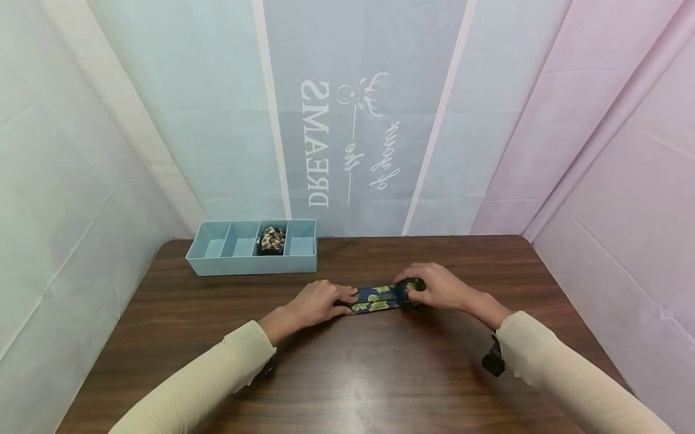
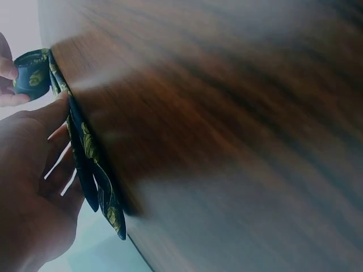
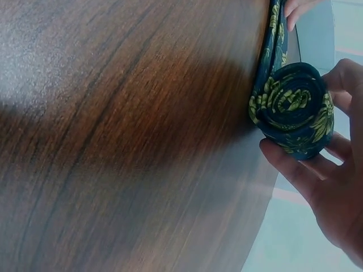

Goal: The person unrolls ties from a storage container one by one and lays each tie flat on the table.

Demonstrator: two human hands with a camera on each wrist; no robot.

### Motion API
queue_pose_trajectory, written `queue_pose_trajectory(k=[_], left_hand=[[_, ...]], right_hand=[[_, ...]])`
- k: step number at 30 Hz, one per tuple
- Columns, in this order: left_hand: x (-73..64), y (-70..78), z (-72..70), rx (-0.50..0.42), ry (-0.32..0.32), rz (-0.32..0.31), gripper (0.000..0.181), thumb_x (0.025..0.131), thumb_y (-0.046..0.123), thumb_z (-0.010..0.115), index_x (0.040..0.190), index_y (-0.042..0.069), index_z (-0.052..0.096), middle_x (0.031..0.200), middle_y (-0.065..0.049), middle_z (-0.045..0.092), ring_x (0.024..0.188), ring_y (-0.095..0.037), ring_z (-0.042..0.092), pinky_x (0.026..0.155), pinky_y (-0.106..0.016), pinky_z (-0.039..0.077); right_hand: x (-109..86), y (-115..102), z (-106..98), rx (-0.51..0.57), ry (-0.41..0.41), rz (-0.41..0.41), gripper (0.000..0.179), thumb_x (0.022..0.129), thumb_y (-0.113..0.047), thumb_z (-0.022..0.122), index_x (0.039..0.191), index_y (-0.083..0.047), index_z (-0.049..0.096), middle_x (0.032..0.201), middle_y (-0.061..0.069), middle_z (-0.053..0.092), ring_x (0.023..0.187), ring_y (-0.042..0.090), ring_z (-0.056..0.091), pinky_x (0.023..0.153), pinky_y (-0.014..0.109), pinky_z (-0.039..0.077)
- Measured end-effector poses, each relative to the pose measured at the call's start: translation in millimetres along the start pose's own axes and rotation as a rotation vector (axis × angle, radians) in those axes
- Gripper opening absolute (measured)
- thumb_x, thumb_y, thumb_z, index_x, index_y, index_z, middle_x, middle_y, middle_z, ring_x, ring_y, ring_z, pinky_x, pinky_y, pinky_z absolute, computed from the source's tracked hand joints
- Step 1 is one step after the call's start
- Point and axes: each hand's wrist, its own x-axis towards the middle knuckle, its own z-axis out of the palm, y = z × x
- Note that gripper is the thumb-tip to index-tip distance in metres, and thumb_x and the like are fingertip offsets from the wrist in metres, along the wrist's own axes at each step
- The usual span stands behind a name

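A dark blue necktie (image 1: 373, 299) with a yellow-green floral pattern lies lengthwise on the brown table, partly rolled up. My right hand (image 1: 441, 287) grips the coiled end, thumb and fingers curled round its sides. In the right wrist view the coil (image 3: 294, 107) shows its spiral side, with the flat strip running from it. My left hand (image 1: 319, 302) rests on the unrolled part, thumb at the near edge and fingers at the far one. Two loose tails (image 2: 108, 192) extend beneath that palm in the left wrist view.
A light blue tray (image 1: 250, 265) with several compartments stands at the back left of the table (image 1: 347, 383). One compartment holds a rolled dark cloth (image 1: 272, 241) with pale flowers. Curtains (image 1: 429, 181) hang behind the table and at both sides.
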Motion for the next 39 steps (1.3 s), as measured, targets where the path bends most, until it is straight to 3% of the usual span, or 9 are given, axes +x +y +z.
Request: queue_pose_trajectory(k=[6,10,17,25,32,39], left_hand=[[-2.8,-4.8,-1.1,-0.005,-0.004,0.009,0.037,0.102,0.029,0.074,0.136,0.015,0.074,0.144,-0.001,0.065,0.133,-0.017,0.063,0.102,-0.042,0.058],[-4.6,-6.4,-3.1,-0.003,-0.013,0.012,0.037,0.101,0.028,0.075,0.136,0.016,0.074,0.144,-0.001,0.065,0.131,-0.019,0.065,0.1,-0.042,0.059],[-6.8,-8.4,-6.9,-0.012,-0.022,0.003,0.037,0.101,0.027,0.075,0.135,0.015,0.074,0.145,-0.001,0.064,0.128,-0.021,0.067,0.098,-0.042,0.06],[-7.0,-11.2,-9.0,-0.012,-0.038,0.007,0.037,0.101,0.027,0.075,0.136,0.016,0.074,0.146,-0.002,0.064,0.126,-0.022,0.068,0.096,-0.041,0.061],[-8.8,-14.2,-9.2,-0.023,-0.039,0.003,0.037,0.101,0.026,0.076,0.136,0.016,0.074,0.146,-0.002,0.064,0.125,-0.021,0.068,0.095,-0.041,0.061],[-9.0,-13.5,-9.2,-0.033,-0.035,0.005,0.039,0.101,0.024,0.076,0.138,0.015,0.072,0.146,-0.003,0.064,0.13,-0.022,0.066,0.099,-0.044,0.06]], right_hand=[[-1.6,1.1,-1.9,0.017,-0.001,-0.036,0.031,0.099,-0.009,0.068,0.129,-0.011,0.076,0.124,0.006,0.074,0.098,0.018,0.069,0.074,0.034,0.049],[-2.6,1.3,-2.7,0.042,-0.007,-0.04,0.03,0.099,-0.007,0.066,0.127,-0.009,0.076,0.124,0.005,0.074,0.099,0.017,0.069,0.075,0.034,0.049],[-5.2,1.6,-4.8,0.076,-0.004,-0.018,0.028,0.098,-0.006,0.064,0.123,-0.008,0.076,0.119,0.004,0.075,0.081,0.018,0.058,0.07,0.032,0.044],[-5.5,1.6,-2.8,0.052,0.016,-0.008,0.017,0.101,-0.026,0.075,0.114,-0.015,0.076,0.108,-0.005,0.075,0.086,0.005,0.066,0.076,0.035,0.056],[-8.9,5.7,-3.8,0.032,0.031,0.024,0.018,0.097,-0.021,0.079,0.114,-0.016,0.073,0.105,-0.003,0.075,0.059,0.002,0.046,0.064,0.027,0.044],[-15.2,12.1,-8.0,0.007,0.043,0.01,0.022,0.095,-0.01,0.076,0.117,-0.013,0.076,0.112,0.001,0.076,0.061,0.003,0.047,0.066,0.028,0.044]])
